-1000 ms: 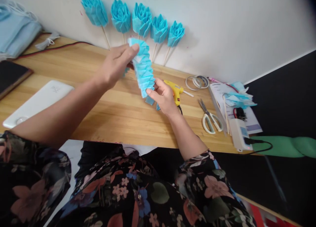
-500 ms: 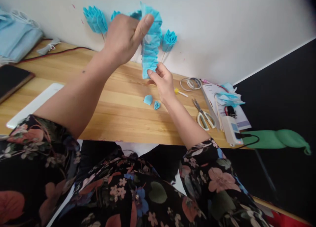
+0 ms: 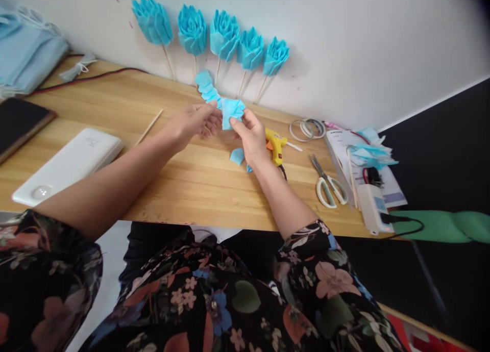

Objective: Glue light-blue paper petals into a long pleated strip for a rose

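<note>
A pleated light-blue fabric strip (image 3: 233,108) is held above the table, its overlapped far end reaching back toward the wall. My right hand (image 3: 251,135) pinches its near end between thumb and fingers. At the strip's middle, my left hand (image 3: 202,118) has its thumb and forefinger closed on the edge, the other fingers curled below. Under my right hand lie a small blue fabric piece (image 3: 237,156) and another blue scrap, partly hidden by the wrist. Just right of that hand is a yellow glue gun (image 3: 278,147) with a white glue stick in it.
Several blue fabric flowers (image 3: 192,29) on sticks lean against the wall. Scissors (image 3: 327,182), tape rolls (image 3: 312,129) and a white power strip (image 3: 373,209) are on the right. A white power bank (image 3: 69,163), a phone (image 3: 23,122), a thin stick (image 3: 150,126) and folded masks (image 3: 30,51) are on the left.
My left hand has come down from in front of the flowers to the strip's side. The strip has dropped from hanging upright to stretching back, low over the table.
</note>
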{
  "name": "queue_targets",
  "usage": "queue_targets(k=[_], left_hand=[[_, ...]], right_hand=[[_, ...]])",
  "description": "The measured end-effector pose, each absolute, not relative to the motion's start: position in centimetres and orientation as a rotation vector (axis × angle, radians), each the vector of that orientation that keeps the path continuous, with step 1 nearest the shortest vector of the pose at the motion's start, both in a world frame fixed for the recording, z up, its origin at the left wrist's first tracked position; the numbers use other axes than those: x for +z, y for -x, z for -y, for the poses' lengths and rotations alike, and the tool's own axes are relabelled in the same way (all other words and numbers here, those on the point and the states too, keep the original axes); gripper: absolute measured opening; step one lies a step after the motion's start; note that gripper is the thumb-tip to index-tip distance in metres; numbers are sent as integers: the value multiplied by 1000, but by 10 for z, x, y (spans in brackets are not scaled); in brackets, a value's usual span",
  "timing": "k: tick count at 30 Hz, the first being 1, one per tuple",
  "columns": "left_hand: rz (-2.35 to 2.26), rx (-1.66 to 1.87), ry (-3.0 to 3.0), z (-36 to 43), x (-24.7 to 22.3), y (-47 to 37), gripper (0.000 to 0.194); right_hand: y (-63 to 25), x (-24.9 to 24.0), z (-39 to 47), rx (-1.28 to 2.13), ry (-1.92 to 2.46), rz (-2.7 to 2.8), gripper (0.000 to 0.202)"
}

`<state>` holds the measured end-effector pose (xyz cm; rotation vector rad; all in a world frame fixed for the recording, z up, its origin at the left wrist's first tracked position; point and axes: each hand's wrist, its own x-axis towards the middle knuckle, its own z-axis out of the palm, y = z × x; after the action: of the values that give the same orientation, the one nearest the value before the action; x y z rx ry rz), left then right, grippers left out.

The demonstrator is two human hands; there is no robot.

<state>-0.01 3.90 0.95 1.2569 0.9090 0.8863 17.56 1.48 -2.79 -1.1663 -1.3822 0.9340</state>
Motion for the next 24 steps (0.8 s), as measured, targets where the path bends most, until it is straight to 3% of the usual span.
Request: queue_targets(k=[10,24], left_hand=[[-759,1012,-1214,-33,-9,6,26],[-745,1072,-1269,-29,-14,0,33]], right_hand=[[-171,-31,-9,972,1181,1434,36],[-173,-27,-5,895,1173,1502,40]])
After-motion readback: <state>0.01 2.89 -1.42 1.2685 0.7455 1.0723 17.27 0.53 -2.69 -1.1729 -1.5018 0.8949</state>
